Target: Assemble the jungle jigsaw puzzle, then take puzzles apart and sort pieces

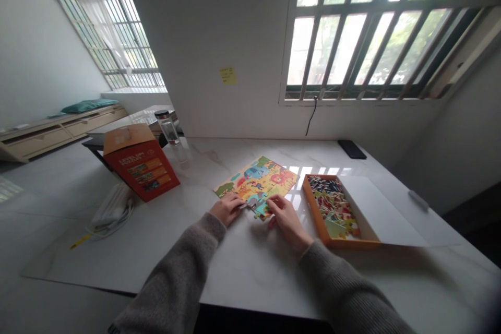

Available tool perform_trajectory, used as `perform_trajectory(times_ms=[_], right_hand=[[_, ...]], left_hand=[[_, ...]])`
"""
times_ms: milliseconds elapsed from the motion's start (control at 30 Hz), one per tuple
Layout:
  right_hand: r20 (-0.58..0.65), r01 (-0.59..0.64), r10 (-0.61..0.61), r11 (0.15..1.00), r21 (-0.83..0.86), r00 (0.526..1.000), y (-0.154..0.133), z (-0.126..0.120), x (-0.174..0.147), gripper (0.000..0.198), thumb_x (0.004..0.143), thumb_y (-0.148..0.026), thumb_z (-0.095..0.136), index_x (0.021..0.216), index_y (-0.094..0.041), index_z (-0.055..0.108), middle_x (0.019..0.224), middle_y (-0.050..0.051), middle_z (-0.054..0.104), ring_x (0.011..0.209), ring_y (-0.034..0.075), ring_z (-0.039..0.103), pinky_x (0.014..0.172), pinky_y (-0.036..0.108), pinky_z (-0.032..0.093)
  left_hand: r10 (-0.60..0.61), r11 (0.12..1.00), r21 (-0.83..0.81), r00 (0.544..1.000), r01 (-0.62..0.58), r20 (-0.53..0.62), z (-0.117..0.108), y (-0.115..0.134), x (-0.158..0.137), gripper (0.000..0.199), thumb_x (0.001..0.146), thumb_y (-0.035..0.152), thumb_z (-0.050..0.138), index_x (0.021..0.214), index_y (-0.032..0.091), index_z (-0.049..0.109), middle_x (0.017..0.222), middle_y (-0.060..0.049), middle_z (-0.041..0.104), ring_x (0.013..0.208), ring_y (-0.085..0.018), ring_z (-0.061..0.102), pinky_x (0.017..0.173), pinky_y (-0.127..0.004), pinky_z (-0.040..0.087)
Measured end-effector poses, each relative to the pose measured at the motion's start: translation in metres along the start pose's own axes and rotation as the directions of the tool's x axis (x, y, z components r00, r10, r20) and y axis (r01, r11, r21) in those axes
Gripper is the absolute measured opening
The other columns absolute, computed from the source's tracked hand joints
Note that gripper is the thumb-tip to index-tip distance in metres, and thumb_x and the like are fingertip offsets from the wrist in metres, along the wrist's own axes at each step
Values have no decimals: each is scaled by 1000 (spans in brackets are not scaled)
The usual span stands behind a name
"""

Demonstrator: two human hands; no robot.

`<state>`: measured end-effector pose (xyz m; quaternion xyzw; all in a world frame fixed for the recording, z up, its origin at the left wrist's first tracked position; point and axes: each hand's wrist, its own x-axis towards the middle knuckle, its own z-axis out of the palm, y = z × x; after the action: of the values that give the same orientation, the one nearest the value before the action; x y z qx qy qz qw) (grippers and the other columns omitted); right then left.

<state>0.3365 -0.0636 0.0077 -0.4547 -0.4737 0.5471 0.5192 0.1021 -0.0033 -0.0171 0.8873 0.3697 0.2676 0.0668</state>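
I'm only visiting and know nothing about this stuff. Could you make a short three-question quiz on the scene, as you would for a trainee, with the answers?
1. Which hand is nearer the open orange box of loose puzzle pieces?
2. True or false: the black smartphone lies between the red puzzle box and the jigsaw puzzle.
3. Fill in the blank: both hands are at the edge of the jigsaw puzzle ____ the person (nearest or farthest from).

Key:
1. The right hand; the left hand is farther away.
2. False; the black smartphone lies on the far right, beyond the open orange box.
3. Nearest.
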Motion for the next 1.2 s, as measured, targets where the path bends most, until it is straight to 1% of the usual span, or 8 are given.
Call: perform_trajectory(times_ms=[133,267,400,500,633,767,933,1200], right_hand=[[-21,1,-2,998,-68,1000,5,8,0,23,79,-36,59,96,-23,51,78,-2,62,48,15,62,31,22,42],[8,-56,55,997,50,998,9,14,-2,30,84,-41,55,108,-24,51,68,-4,58,45,16,60,34,25,45],[55,-168,159,920,354,986,10,16,-2,42,88,-52,51,119,-23,52,77,0,62,56,16,63,48,32,54],[1,-127,137,915,383,991,11,15,0,46,84,-49,59,120,-21,55,80,0,61,60,14,59,53,29,54],[-90,27,-15,990,139,996,9,11,0,51,82,-44,62,126,-19,55,76,-2,58,56,12,52,47,24,45],[-127,68,-75,996,-59,989,9,5,0,49,85,-45,55,128,-19,56,82,0,58,57,12,51,47,24,43],[-106,83,-94,991,-105,990,10,4,-1,49,85,-46,55,127,-20,56,85,1,57,60,12,50,48,24,45],[-109,103,-113,990,-95,988,6,7,-3,45,85,-44,56,124,-22,58,90,2,59,59,12,52,47,24,45]], left_hand=[[-135,972,-214,977,98,-163,-4,13,5,23,97,28,47,99,18,68,88,-7,67,83,-19,62,78,-33,53],[-9,977,-203,946,-60,-324,-2,37,9,35,99,25,42,127,23,62,114,-10,62,106,-22,59,94,-38,49],[172,983,-41,976,-179,-134,9,60,9,44,93,24,48,136,26,58,127,-11,58,115,-27,52,102,-44,44],[216,972,-75,973,-221,-77,9,61,10,53,90,24,47,143,23,49,136,-10,55,123,-28,48,108,-45,40],[-124,991,11,961,131,-247,-8,30,6,45,89,28,49,134,21,54,130,-10,59,122,-28,48,108,-46,38],[-418,880,229,908,416,-42,-25,-5,-6,47,77,44,68,118,22,63,124,-10,60,114,-31,52,100,-46,44],[-406,863,373,908,341,109,-26,-3,-5,30,85,32,58,113,21,65,118,-9,66,114,-27,55,90,-35,49],[-309,851,458,950,257,40,-17,3,6,32,81,8,50,107,18,66,100,-13,69,97,-27,61,76,-34,48]])
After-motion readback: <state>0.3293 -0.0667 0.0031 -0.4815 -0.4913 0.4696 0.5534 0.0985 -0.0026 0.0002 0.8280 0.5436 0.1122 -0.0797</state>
